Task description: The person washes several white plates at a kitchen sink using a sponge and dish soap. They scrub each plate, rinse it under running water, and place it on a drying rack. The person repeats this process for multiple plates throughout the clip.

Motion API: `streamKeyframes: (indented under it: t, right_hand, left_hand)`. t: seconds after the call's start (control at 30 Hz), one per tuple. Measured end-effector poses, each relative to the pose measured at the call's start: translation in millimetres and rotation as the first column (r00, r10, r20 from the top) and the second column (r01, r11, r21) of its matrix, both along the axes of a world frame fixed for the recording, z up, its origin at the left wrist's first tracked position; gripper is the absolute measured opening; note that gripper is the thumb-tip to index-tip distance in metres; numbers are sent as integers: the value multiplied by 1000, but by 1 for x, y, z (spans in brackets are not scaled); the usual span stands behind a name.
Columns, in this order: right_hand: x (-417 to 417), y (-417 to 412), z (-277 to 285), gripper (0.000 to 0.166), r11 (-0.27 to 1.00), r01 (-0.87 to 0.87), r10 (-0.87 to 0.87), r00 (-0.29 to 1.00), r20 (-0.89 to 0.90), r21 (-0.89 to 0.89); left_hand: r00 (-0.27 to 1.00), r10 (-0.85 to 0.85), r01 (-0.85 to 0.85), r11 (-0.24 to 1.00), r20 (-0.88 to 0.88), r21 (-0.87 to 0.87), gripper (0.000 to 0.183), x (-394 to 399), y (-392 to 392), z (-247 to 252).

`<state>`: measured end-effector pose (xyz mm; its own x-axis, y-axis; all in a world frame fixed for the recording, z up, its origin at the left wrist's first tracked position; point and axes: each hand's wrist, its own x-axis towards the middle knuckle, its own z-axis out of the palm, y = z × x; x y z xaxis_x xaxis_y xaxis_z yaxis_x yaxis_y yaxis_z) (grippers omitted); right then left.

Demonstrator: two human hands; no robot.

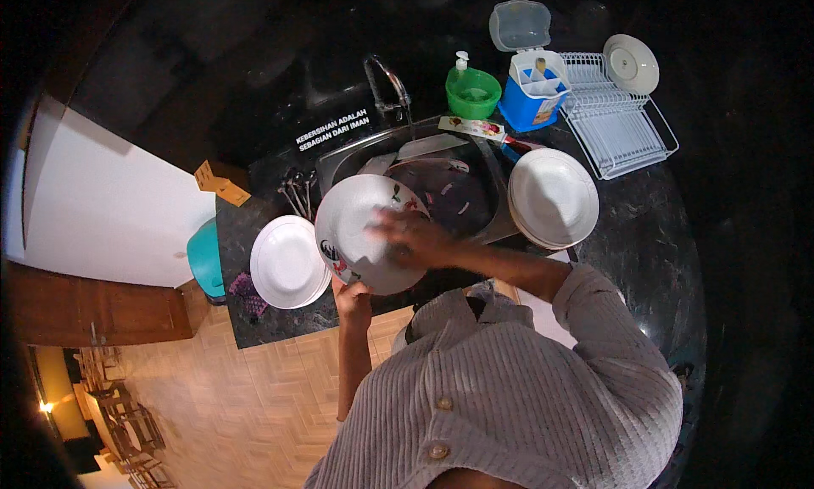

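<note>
A white bowl [350, 216] with a rooster and red flowers painted inside is tilted over the near left part of the sink. My left hand [353, 303] grips its lower left rim. Inside the bowl, my right hand [410, 235] is blurred by motion, and whether it holds anything cannot be seen. Behind the bowl, the metal sink [493, 200] holds dark water or a dark basin with dishes partly hidden in it. A chrome faucet [389, 85] arches over the sink's back edge.
White plates are stacked left [289, 260] and right [553, 196] of the sink. Spoons and forks [297, 190] lie at left beside a purple mesh scrubber [248, 293]. Along the back stand a green soap dispenser [472, 93], a blue cutlery holder [535, 98] and a white dish rack [620, 130].
</note>
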<state>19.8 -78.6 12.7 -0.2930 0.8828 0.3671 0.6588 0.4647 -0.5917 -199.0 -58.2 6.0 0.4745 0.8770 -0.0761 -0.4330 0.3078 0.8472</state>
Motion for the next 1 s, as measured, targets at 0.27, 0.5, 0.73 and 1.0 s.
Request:
streamKeyframes:
  t: [0.27, 0.5, 0.73, 1.0]
  right_hand:
    - [-38, 2, 24, 70, 995, 48, -28, 976, -218, 89]
    - [89, -49, 4, 64, 776, 627, -631, 767, 116, 75]
    - [33, -78, 37, 61, 930, 367, -362, 921, -142, 9]
    - [178, -115, 42, 50, 464, 885, -879, 458, -130, -23]
  left_hand:
    - [996, -82, 84, 985, 20, -152, 65, 29, -5, 7]
    - [967, -218, 200, 970, -132, -136, 76, 60, -6, 23]
    - [904, -426, 419, 901, -40, -114, 84, 112, -9, 45]
    - [836, -539, 510, 834, -106, -211, 78, 170, -26, 58]
